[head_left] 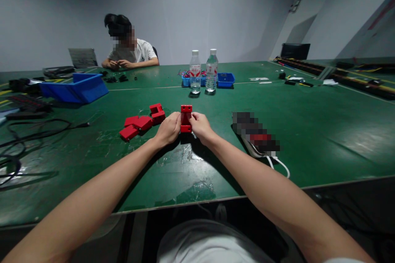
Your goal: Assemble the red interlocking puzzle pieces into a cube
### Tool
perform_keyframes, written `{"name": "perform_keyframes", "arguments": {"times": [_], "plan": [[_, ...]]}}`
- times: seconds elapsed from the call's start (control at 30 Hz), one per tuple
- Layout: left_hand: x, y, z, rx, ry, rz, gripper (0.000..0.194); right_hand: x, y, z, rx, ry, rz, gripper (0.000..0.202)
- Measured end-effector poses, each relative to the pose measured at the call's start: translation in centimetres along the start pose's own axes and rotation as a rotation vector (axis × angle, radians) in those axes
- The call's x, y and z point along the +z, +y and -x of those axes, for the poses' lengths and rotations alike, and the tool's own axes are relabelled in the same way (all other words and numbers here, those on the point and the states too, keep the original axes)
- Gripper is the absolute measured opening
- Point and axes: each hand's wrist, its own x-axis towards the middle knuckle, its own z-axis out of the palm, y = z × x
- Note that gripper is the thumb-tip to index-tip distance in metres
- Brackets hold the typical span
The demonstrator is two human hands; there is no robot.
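Observation:
A red plastic block (186,117) with two small holes near its top stands upright on the green table (308,131). My left hand (168,129) grips its left side and my right hand (201,125) grips its right side, so both hold it between them. To the left lie several more red blocks (137,125), one of them a U-shaped piece (157,113), all apart from my hands.
Two water bottles (203,72) stand mid-table before small blue trays (226,79). A large blue bin (75,87) and black cables (18,144) are at the left. A blurred device with a white cable (279,163) lies right of my hands. Another person sits across the table.

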Motion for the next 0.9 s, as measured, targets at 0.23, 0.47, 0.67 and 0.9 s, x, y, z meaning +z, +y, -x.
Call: {"name": "perform_keyframes", "arguments": {"times": [0.23, 0.47, 0.67, 0.9], "plan": [[0.12, 0.20, -0.10, -0.011, -0.039, 0.140, 0.044, 0.19, -0.26, 0.44, 0.006, 0.067, 0.030, 0.024], [0.07, -0.54, -0.31, -0.008, -0.087, 0.200, 0.048, -0.03, -0.28, 0.29, 0.001, 0.058, 0.069, 0.026], [0.03, -0.40, -0.23, -0.007, -0.045, 0.195, 0.047, 0.01, -0.18, 0.28, -0.006, 0.050, 0.077, 0.026], [0.05, -0.45, -0.24, 0.006, -0.037, 0.172, 0.046, -0.06, -0.22, 0.27, -0.021, 0.035, 0.097, 0.026]]}}
